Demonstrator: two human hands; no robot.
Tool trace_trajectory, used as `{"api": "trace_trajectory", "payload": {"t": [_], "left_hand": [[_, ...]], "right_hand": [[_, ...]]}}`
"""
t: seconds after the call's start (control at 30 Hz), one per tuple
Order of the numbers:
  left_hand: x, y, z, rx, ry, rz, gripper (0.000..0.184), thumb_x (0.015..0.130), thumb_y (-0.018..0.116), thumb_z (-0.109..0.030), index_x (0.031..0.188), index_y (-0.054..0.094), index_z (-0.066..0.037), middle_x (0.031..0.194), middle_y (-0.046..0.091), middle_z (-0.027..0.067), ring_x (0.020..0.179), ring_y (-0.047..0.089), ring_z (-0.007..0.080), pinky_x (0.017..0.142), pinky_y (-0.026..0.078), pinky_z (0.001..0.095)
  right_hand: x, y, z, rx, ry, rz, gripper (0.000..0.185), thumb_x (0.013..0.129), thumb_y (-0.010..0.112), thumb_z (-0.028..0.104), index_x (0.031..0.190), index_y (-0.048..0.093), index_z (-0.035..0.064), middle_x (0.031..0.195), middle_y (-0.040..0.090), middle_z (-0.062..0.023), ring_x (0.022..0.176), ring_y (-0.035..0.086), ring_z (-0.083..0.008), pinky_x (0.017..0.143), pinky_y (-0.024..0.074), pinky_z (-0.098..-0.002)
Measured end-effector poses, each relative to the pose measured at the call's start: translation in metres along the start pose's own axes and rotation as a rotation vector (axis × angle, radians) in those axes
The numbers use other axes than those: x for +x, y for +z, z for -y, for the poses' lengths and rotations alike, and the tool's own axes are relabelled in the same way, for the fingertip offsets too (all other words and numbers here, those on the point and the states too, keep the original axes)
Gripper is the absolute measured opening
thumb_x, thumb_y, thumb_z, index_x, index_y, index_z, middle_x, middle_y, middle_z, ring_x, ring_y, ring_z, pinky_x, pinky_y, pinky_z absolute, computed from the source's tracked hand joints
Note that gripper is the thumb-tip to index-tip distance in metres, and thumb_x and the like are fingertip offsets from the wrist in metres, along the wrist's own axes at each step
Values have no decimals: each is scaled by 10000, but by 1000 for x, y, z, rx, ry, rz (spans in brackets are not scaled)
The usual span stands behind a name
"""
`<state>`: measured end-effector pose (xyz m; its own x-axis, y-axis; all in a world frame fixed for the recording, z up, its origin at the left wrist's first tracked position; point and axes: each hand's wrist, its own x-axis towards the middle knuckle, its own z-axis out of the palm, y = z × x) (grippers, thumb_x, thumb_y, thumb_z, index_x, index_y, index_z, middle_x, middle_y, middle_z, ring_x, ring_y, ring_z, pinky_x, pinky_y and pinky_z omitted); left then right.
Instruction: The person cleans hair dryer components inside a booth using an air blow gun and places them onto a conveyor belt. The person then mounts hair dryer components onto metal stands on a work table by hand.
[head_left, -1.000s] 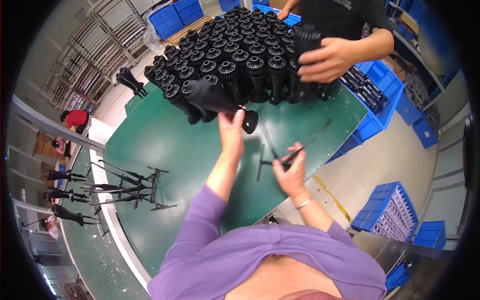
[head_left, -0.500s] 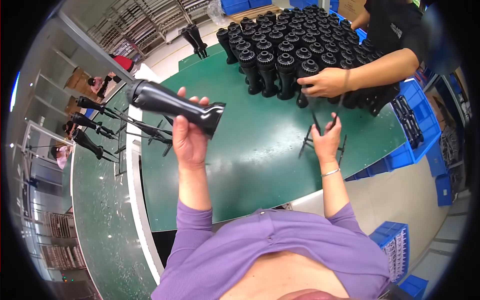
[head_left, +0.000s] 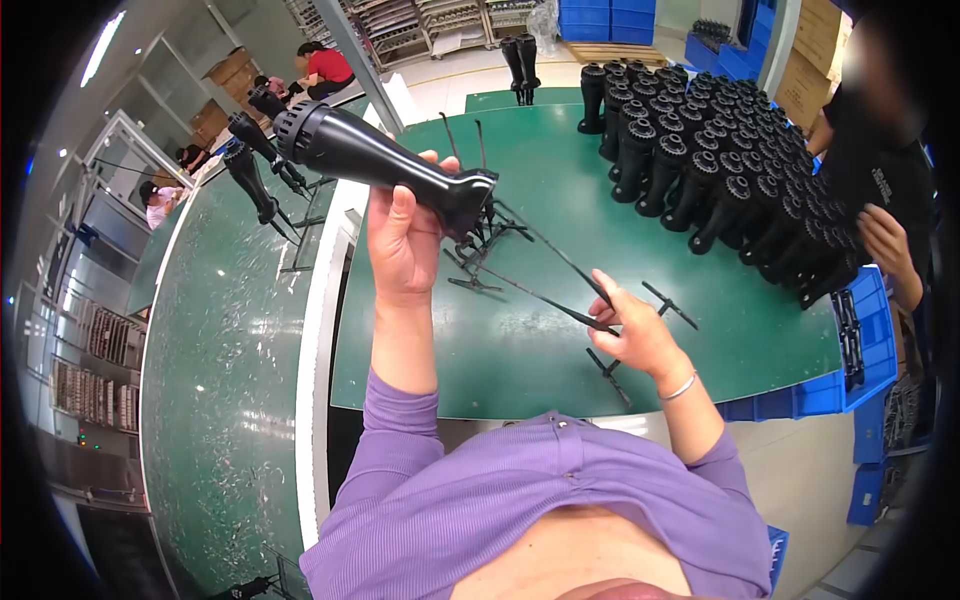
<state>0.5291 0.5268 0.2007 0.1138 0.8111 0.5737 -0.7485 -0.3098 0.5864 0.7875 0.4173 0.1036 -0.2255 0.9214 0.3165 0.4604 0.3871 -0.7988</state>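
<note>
My left hand (head_left: 405,245) is wrapped round a glossy black boot-shaped plastic part (head_left: 375,150), tilted, with a toothed collar at its upper left end. In my right hand (head_left: 640,335) is a black two-pronged metal rack (head_left: 540,297), its cross-bar feet sticking out on the right. The prongs point up and left at the part's narrow foot end; whether they touch it I cannot tell. Behind that end, more black racks (head_left: 480,240) stand on the green table (head_left: 470,375).
Rows of similar black parts (head_left: 690,150) stand at the table's right. A co-worker's hand (head_left: 885,240) is beside them. Blue crates (head_left: 870,345) sit past the right edge. Left, a second green surface (head_left: 225,370) carries parts on racks (head_left: 250,180). Another pair (head_left: 520,65) stands at the back.
My view has turned left. The rack's prongs, upright near the rows before, now slant toward the part in my left hand. The co-worker's hand has drawn back from the rows.
</note>
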Motion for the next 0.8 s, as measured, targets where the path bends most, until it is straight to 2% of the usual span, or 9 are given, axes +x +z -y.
{"api": "trace_trajectory", "payload": {"t": [0.13,0.27,0.4,0.53,0.67,0.77,0.8], "left_hand": [[-11,-1,-19,206,99,-150,424,875,590,-167,1232,398,-43,1117,549,138,1050,563,327,895,497,414],[-20,-16,-40,160,144,-207,422,875,591,-164,1227,401,-30,1119,554,144,1051,565,322,872,503,407],[-35,-16,-39,214,29,-147,416,867,602,-156,1213,411,-26,1114,556,137,1050,570,305,851,496,380],[-48,-25,-28,394,14,-143,426,848,633,-145,1198,418,-31,1109,551,116,1043,572,269,901,450,382],[-63,-30,-20,429,-43,-158,487,834,661,-170,1217,396,-27,1123,540,106,1061,559,245,919,441,373],[-73,-36,-17,477,-15,-184,475,850,631,-164,1231,388,-17,1126,536,127,1058,563,286,905,460,392],[-74,-39,-21,486,-31,-208,499,845,641,-198,1237,386,-22,1138,534,125,1065,557,275,921,445,384]], "right_hand": [[13,9,8,112,70,63,691,694,646,5,1333,402,103,909,612,-100,788,622,-164,735,541,-292],[24,24,14,176,109,137,671,702,635,14,1327,413,116,922,614,-89,804,612,-153,765,534,-290],[35,40,20,223,100,220,653,710,626,28,1322,416,120,938,615,-85,807,613,-160,772,530,-288],[47,54,22,210,65,254,635,723,627,52,1317,413,122,955,618,-87,818,624,-180,765,535,-296],[60,75,28,208,36,253,654,727,634,58,1329,390,130,971,621,-87,820,625,-182,765,537,-299],[68,95,28,269,49,268,662,729,637,61,1336,381,131,981,619,-89,827,624,-180,764,538,-299],[71,100,28,273,42,279,666,732,639,65,1340,374,128,989,618,-90,836,622,-184,773,535,-302]]}}
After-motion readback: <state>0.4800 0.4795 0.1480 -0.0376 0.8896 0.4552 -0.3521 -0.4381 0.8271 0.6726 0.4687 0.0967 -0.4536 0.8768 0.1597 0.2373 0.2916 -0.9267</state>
